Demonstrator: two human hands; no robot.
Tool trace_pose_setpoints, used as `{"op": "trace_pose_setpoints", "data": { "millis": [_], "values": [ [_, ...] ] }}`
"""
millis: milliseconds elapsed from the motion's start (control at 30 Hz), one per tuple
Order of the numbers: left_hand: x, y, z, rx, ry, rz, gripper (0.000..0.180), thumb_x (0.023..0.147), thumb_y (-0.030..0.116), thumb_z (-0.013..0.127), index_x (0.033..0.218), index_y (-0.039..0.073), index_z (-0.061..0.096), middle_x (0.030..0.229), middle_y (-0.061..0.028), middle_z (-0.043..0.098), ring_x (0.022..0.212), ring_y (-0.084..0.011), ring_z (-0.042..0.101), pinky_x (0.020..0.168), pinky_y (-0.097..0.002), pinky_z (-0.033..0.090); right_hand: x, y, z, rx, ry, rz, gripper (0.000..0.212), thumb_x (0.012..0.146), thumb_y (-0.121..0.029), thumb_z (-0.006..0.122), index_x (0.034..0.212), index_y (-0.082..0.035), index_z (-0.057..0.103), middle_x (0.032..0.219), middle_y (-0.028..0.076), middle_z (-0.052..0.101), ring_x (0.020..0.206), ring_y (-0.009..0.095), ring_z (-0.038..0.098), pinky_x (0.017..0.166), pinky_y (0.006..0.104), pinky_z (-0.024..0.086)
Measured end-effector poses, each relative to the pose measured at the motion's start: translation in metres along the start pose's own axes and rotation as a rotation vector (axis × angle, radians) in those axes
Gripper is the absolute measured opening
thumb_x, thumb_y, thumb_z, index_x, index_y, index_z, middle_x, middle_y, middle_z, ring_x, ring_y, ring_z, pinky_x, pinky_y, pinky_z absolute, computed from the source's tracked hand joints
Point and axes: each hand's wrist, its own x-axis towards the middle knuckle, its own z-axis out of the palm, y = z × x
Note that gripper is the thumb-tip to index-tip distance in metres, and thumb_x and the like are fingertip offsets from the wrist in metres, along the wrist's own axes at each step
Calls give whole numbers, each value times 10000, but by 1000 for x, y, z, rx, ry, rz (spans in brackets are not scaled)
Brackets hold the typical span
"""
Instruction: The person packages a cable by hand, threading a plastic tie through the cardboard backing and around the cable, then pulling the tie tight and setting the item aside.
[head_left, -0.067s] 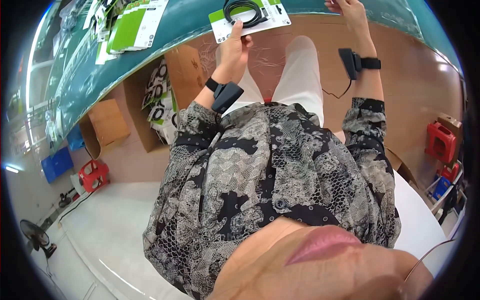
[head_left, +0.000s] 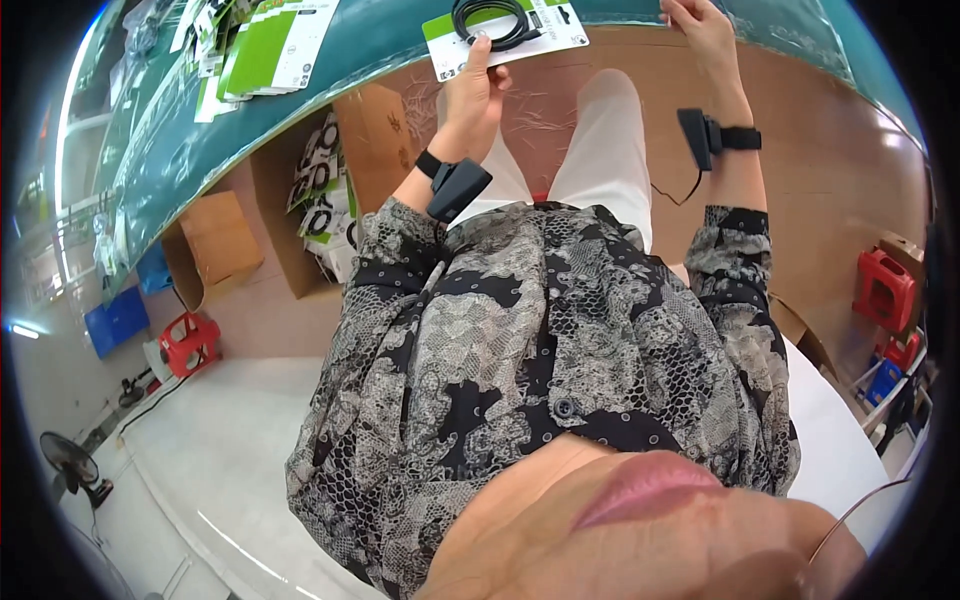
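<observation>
My left hand point(head_left: 474, 100) holds a green-and-white backing card point(head_left: 556, 33) by its near edge, thumb on top and the other fingers beneath or curled. A coiled black cable point(head_left: 492, 24) lies on the card, close by the thumb tip. To the right, over the near edge of the green-covered table point(head_left: 620, 10), my right hand point(head_left: 708, 42) has its thumb and forefinger drawn together. Whatever may be between those fingertips is too small to make out. The right hand is apart from the card.
A stack of green-and-white cards point(head_left: 275, 50) lies on the table at the left. Below stands a cardboard box point(head_left: 275, 220) holding carded cables point(head_left: 322, 190). Red stools point(head_left: 190, 343) stand at both sides; a black fan point(head_left: 70, 458) is at the lower left.
The card and my left hand sit slightly farther right in the picture. My right fingertips have shifted a little to the right. The left hand keeps its hold on the card.
</observation>
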Motion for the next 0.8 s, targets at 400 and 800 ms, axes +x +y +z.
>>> {"op": "trace_pose_setpoints", "data": {
  "millis": [400, 800],
  "values": [
    [-29, 34, 24, -614, -143, -397, 176, 846, 126, 683, 895, 35, 541, 765, -30, 508, 566, -87, 441, 471, -218, 328, -140, -71, 76, -177, -163, -386, 114, 813, -19, 684, 925, -38, 697, 741, 29, 598, 665, 89, 528, 587, 231, 433],
    [-66, 66, 61, -1002, -316, -652, 145, 833, 122, 678, 836, 18, 577, 733, -25, 514, 514, -84, 463, 428, -210, 316, -117, -108, 89, -359, -2, -761, 159, 748, -33, 712, 903, -64, 700, 733, 38, 560, 688, 194, 543, 590, 303, 449]
  ]
}}
